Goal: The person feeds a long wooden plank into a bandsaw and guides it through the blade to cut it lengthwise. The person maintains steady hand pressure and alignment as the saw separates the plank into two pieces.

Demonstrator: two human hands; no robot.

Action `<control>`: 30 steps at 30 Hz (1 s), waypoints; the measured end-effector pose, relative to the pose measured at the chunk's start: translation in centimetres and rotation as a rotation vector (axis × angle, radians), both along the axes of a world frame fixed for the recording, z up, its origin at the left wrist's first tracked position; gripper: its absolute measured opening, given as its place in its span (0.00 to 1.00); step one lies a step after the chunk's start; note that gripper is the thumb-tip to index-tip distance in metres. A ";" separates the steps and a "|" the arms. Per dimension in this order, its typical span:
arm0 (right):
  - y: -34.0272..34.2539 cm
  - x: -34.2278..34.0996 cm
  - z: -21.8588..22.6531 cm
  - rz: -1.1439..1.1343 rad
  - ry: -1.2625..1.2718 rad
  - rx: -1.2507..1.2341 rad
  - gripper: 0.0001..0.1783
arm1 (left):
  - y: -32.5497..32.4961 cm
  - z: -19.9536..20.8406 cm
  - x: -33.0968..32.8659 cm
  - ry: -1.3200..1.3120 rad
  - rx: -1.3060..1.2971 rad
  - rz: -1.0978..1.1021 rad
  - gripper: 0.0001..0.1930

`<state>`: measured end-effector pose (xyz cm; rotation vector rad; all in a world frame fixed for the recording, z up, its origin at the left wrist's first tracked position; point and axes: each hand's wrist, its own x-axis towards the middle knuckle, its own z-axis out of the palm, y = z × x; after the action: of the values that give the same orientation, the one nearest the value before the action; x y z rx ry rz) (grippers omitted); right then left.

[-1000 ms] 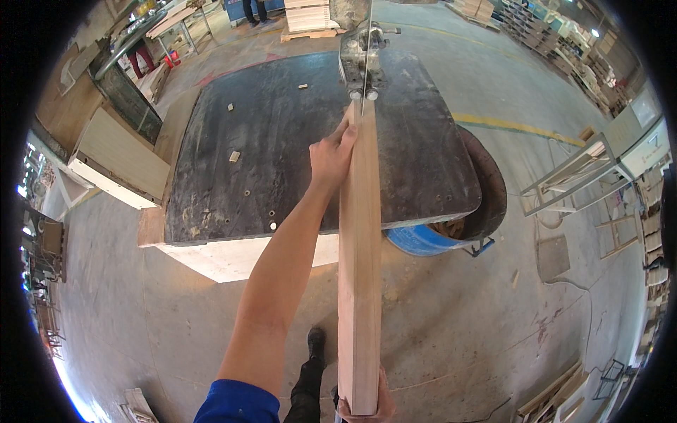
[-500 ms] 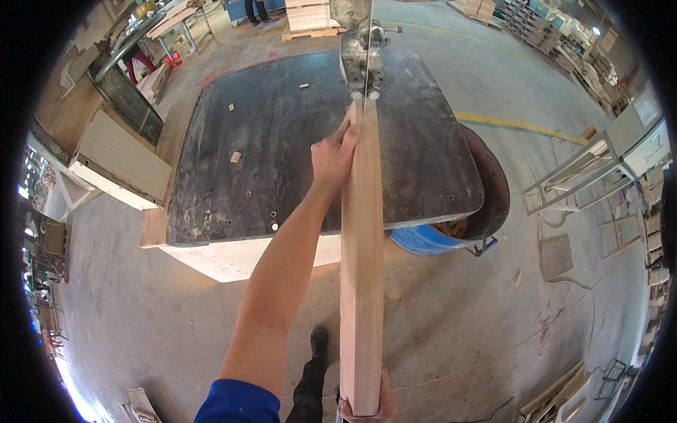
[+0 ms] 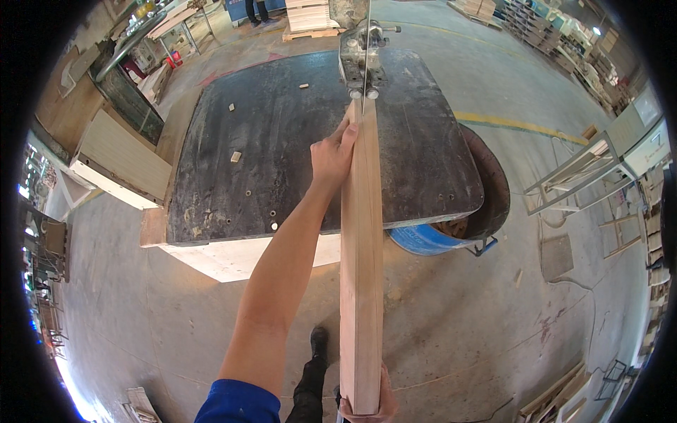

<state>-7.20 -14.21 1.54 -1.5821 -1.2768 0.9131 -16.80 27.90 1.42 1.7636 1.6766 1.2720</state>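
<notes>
Wooden beam (image 3: 362, 268) | gripped: left hand (image 3: 333, 156), right hand (image 3: 387, 400) | blade guide (image 3: 352, 62) ahead | 3 blocks (image 3: 235, 156) leftward

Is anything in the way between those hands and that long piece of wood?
Nothing visible. The left hand touches its left side near the far end, and the right hand cups the near end of the long piece of wood. The small wood scraps lie off to the left.

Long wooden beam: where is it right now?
In the head view, the beam runs just right of centre over the near edge of the dark table, left hand on its left side, right hand at its near end.
</notes>
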 end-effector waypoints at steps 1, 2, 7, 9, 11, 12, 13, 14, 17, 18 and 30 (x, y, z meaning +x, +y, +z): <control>0.3 0.0 0.4 0.003 -0.013 0.009 0.34 | 0.0 0.0 -0.1 0.005 0.000 -0.002 0.36; 0.5 0.1 0.7 0.014 -0.017 0.005 0.34 | 0.0 0.0 -0.1 0.002 -0.006 0.000 0.36; -0.4 -0.2 -0.9 0.005 0.210 -0.126 0.35 | 0.1 0.0 0.0 -0.013 0.013 -0.002 0.37; -0.6 0.0 -1.0 0.008 0.153 -0.117 0.35 | 0.1 0.0 0.0 -0.006 0.008 -0.004 0.37; -0.1 0.1 -0.3 0.013 0.100 -0.108 0.36 | 0.1 -0.1 -0.2 -0.003 0.002 -0.002 0.37; 0.1 0.1 0.1 0.016 0.073 -0.103 0.36 | 0.1 -0.1 -0.3 -0.004 -0.001 0.000 0.37; 0.4 0.2 0.4 0.016 0.043 -0.099 0.37 | 0.1 -0.1 -0.1 -0.010 -0.004 -0.001 0.37; 0.6 0.2 0.7 0.010 -0.004 -0.074 0.36 | 0.1 -0.1 0.0 -0.014 -0.014 0.000 0.37; 1.1 0.2 1.2 -0.003 -0.095 -0.011 0.35 | 0.1 -0.1 0.1 -0.011 -0.019 0.002 0.36; 1.1 0.3 1.2 -0.005 -0.095 0.001 0.35 | 0.1 -0.1 0.2 -0.002 -0.008 0.003 0.36; 0.9 0.3 1.0 0.009 0.067 -0.090 0.39 | 0.3 -0.3 0.1 -0.005 -0.006 -0.001 0.34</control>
<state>-6.91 -13.30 2.55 -1.6028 -1.2118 1.0326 -16.66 28.15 1.12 1.7563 1.6751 1.2684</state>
